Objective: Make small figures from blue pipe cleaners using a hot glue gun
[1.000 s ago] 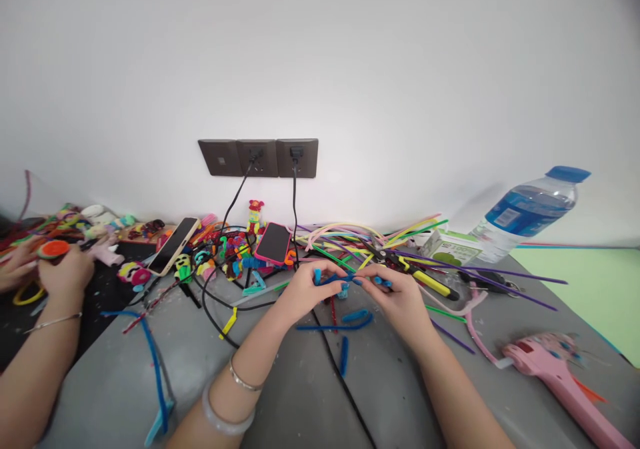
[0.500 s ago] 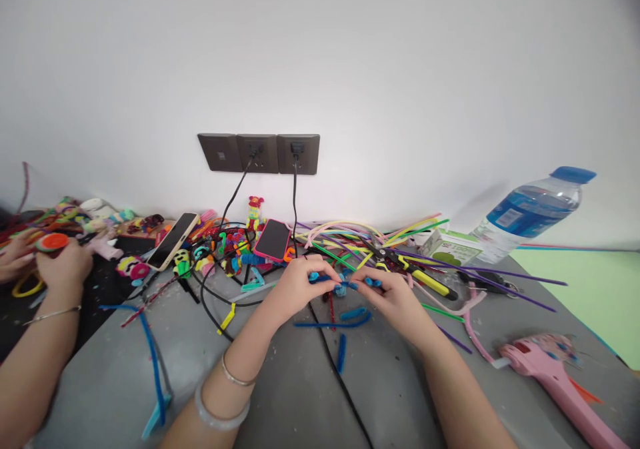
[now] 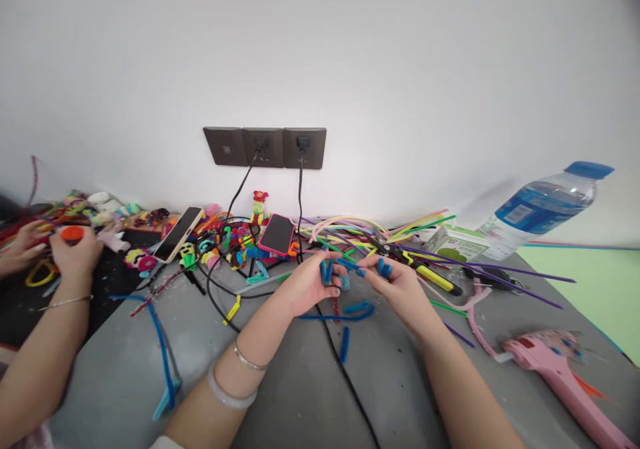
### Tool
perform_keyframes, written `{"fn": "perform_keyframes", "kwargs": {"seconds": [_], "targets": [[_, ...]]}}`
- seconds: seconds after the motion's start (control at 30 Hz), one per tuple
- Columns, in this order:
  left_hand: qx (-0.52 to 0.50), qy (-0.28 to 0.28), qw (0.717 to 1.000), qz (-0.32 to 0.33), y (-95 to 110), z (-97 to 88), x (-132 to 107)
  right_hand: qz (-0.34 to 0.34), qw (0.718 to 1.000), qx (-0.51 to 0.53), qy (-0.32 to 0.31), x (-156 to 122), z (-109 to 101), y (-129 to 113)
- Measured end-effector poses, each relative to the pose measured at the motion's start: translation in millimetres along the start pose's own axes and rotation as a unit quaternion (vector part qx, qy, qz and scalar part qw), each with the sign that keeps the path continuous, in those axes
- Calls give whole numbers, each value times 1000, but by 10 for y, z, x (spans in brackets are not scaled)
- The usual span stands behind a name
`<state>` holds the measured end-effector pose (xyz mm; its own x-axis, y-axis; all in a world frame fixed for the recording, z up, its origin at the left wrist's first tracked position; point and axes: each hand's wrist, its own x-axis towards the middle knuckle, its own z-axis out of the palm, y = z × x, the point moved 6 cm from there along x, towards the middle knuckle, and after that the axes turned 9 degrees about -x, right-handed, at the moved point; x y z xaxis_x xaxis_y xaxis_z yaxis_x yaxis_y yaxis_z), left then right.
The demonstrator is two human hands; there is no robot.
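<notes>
My left hand (image 3: pixel 313 282) and my right hand (image 3: pixel 395 282) meet over the grey table (image 3: pixel 280 389), fingers pinched on the two ends of a bent blue pipe cleaner (image 3: pixel 345 265). A small light-blue coil hangs between them. Loose blue pipe cleaner pieces (image 3: pixel 345 312) lie on the table just under my hands. A black cable (image 3: pixel 345 375) runs below them toward me.
Another person's hands (image 3: pixel 75 252) work an orange piece at the far left. Two phones (image 3: pixel 277 233), small pipe cleaner figures (image 3: pixel 235 245) and long coloured pipe cleaners (image 3: pixel 380 232) crowd the back. Yellow-handled pliers (image 3: pixel 425 274), a water bottle (image 3: pixel 540 209) and a pink glue gun (image 3: pixel 555 369) lie right.
My hands have lifted slightly and bent the blue pipe cleaner, its left end now folded upright in my left fingers. The view has shifted a little to the left.
</notes>
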<state>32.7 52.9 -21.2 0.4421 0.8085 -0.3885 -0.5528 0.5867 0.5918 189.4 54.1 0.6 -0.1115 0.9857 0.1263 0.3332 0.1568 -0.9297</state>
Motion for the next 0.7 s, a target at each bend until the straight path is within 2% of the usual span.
{"fn": "perform_keyframes", "kwargs": {"seconds": [0.07,0.17,0.23,0.3,0.47,0.57,0.7], "targets": [[28,-43,996,-66,-53,24,-29,-31,998,-50,-17,-11,-6,-92],[84,-113,980,-141,-113,53,-95,-54,992,-73,-92,-45,62,-170],[115,-131,969,-173,-152,59,-124,-59,988,-71,-121,-69,102,-184],[129,-124,966,-188,-180,60,-130,-62,990,-69,-102,-78,88,-179],[99,-66,981,-152,-152,37,-81,-40,999,-29,-22,-76,-47,-77],[55,-65,989,-124,-125,38,-44,-31,998,26,-39,-61,-28,-32],[-2,-51,995,-85,-102,42,3,-2,995,62,-72,-32,109,-1]]}}
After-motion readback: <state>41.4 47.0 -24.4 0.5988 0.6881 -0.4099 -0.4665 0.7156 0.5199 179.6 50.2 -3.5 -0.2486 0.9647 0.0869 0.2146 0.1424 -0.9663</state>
